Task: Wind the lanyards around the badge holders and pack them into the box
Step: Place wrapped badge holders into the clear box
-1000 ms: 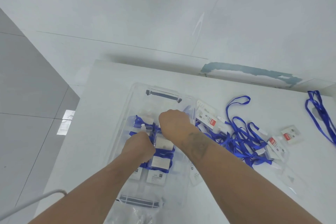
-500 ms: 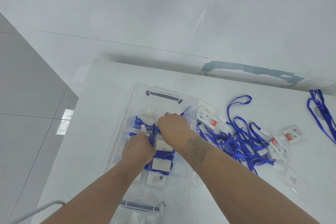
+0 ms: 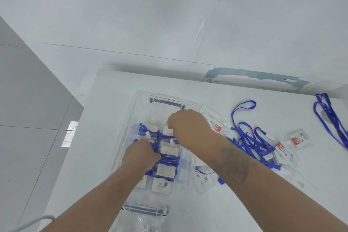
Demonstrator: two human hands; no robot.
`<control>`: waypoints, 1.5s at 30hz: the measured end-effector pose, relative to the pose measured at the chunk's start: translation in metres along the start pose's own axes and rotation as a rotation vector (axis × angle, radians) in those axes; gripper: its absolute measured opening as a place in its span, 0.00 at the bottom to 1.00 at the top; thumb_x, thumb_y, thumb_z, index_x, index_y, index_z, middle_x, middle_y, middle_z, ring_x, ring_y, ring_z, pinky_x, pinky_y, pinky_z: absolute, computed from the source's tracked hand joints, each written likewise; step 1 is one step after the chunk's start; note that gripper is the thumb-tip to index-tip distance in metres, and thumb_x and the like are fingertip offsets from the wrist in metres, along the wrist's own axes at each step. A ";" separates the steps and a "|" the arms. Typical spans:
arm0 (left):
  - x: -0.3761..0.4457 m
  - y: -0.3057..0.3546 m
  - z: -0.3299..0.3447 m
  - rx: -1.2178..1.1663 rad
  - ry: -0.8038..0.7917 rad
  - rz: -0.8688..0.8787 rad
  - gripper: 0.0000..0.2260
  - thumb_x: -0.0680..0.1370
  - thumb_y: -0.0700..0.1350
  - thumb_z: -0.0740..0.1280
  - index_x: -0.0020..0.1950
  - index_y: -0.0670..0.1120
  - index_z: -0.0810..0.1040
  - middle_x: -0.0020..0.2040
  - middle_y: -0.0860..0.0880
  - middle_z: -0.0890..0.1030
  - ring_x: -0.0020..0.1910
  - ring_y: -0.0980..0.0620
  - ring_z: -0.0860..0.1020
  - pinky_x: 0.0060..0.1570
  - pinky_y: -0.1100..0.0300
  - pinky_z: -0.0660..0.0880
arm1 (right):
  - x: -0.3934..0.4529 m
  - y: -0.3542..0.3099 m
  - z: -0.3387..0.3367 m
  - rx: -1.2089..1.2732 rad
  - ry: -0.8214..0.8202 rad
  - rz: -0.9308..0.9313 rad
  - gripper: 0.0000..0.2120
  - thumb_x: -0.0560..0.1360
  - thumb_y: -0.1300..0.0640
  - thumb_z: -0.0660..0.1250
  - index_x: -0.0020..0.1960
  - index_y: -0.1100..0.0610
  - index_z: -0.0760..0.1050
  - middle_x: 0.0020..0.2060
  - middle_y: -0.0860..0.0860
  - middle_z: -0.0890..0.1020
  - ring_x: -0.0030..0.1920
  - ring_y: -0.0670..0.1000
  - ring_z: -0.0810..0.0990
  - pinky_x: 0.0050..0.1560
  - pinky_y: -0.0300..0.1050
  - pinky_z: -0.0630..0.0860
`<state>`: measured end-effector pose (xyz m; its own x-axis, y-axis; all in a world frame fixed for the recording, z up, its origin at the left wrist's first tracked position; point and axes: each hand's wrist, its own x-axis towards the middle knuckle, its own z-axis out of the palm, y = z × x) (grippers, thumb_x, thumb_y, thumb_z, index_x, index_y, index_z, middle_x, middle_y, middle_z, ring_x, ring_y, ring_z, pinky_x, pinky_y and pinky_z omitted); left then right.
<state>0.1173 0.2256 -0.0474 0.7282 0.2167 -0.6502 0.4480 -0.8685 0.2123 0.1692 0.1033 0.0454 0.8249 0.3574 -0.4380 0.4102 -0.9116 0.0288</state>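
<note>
A clear plastic box (image 3: 131,115) with grey handles sits on the white table (image 3: 113,90). Inside lie several badge holders wound with blue lanyards (image 3: 166,160). My left hand (image 3: 139,153) is down in the box, fingers curled onto a wound holder's blue lanyard. My right hand (image 3: 188,124) reaches into the far part of the box, fingertips pinching the top of a badge holder (image 3: 167,130). Right of the box lies a tangle of loose blue lanyards with badge holders (image 3: 248,141).
A lone badge card (image 3: 299,138) lies at the right, and another blue lanyard (image 3: 329,118) trails off the right edge. A clear holder (image 3: 204,177) lies beside the box. Crinkled plastic (image 3: 145,222) sits at the near edge. The table's left edge drops to grey floor.
My right hand has shifted slightly toward the far end of the box and now pinches a holder's top. My left hand stays on the wound lanyards.
</note>
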 end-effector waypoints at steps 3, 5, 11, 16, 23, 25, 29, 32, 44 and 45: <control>-0.008 -0.001 -0.009 0.014 0.026 0.038 0.14 0.75 0.54 0.69 0.36 0.49 0.69 0.33 0.52 0.74 0.32 0.55 0.73 0.31 0.63 0.68 | -0.015 0.017 -0.010 0.088 0.076 0.020 0.18 0.77 0.63 0.62 0.61 0.49 0.79 0.55 0.50 0.81 0.52 0.54 0.80 0.50 0.45 0.75; -0.015 -0.001 -0.018 0.022 0.038 0.057 0.15 0.76 0.52 0.68 0.35 0.48 0.69 0.32 0.52 0.73 0.31 0.54 0.72 0.31 0.62 0.68 | -0.029 0.030 -0.019 0.178 0.110 0.044 0.17 0.79 0.59 0.60 0.62 0.45 0.79 0.57 0.47 0.81 0.55 0.52 0.79 0.50 0.44 0.73; -0.052 0.017 -0.045 -0.223 0.231 0.194 0.10 0.77 0.48 0.62 0.38 0.50 0.79 0.34 0.56 0.81 0.31 0.53 0.78 0.37 0.61 0.77 | -0.093 0.082 -0.015 0.411 0.308 0.191 0.11 0.79 0.52 0.63 0.57 0.44 0.81 0.48 0.41 0.82 0.48 0.45 0.79 0.50 0.40 0.74; -0.091 0.058 -0.054 -0.478 0.365 0.336 0.06 0.79 0.51 0.64 0.45 0.60 0.79 0.40 0.64 0.80 0.38 0.64 0.78 0.43 0.60 0.75 | -0.137 0.132 0.012 0.530 0.406 0.283 0.08 0.76 0.54 0.68 0.53 0.45 0.82 0.41 0.38 0.80 0.43 0.39 0.79 0.52 0.39 0.75; -0.124 0.119 -0.029 -0.569 0.461 0.381 0.07 0.80 0.49 0.65 0.52 0.52 0.83 0.46 0.59 0.82 0.43 0.62 0.79 0.48 0.60 0.74 | -0.195 0.205 0.042 0.648 0.473 0.373 0.06 0.75 0.55 0.71 0.48 0.45 0.83 0.40 0.39 0.83 0.42 0.38 0.81 0.50 0.38 0.77; -0.130 0.131 -0.019 -0.595 0.484 0.389 0.06 0.79 0.48 0.66 0.52 0.53 0.83 0.45 0.60 0.82 0.43 0.65 0.78 0.49 0.59 0.75 | -0.207 0.220 0.049 0.655 0.466 0.382 0.06 0.75 0.54 0.70 0.47 0.44 0.82 0.40 0.38 0.83 0.42 0.37 0.80 0.47 0.32 0.75; -0.139 0.150 0.013 -0.569 0.412 0.376 0.07 0.79 0.48 0.65 0.55 0.56 0.81 0.45 0.63 0.81 0.41 0.64 0.78 0.48 0.58 0.76 | -0.221 0.235 0.071 0.717 0.421 0.387 0.06 0.75 0.54 0.70 0.46 0.43 0.82 0.40 0.37 0.83 0.44 0.35 0.79 0.46 0.29 0.73; -0.133 0.158 0.040 -0.532 0.292 0.312 0.10 0.79 0.49 0.64 0.58 0.59 0.78 0.48 0.63 0.80 0.41 0.61 0.79 0.45 0.56 0.78 | -0.217 0.233 0.086 0.762 0.384 0.380 0.06 0.75 0.54 0.70 0.47 0.43 0.81 0.41 0.37 0.83 0.43 0.35 0.79 0.46 0.28 0.72; -0.075 0.169 0.078 -0.560 0.181 0.163 0.16 0.78 0.47 0.64 0.66 0.56 0.74 0.58 0.58 0.78 0.52 0.51 0.80 0.56 0.50 0.79 | -0.120 0.207 0.118 0.807 0.199 0.328 0.09 0.77 0.50 0.66 0.56 0.45 0.80 0.47 0.39 0.83 0.48 0.43 0.81 0.53 0.41 0.77; -0.066 0.172 0.079 -0.569 0.183 0.145 0.17 0.78 0.47 0.64 0.67 0.55 0.73 0.60 0.57 0.78 0.53 0.52 0.79 0.56 0.52 0.78 | -0.107 0.206 0.121 0.783 0.190 0.322 0.10 0.77 0.49 0.66 0.57 0.45 0.80 0.48 0.40 0.82 0.49 0.43 0.80 0.53 0.41 0.77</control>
<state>0.1049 0.0265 -0.0258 0.8571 0.2306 -0.4607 0.5076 -0.5315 0.6782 0.1188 -0.1475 -0.0110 0.9346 0.0218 -0.3550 -0.1829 -0.8267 -0.5321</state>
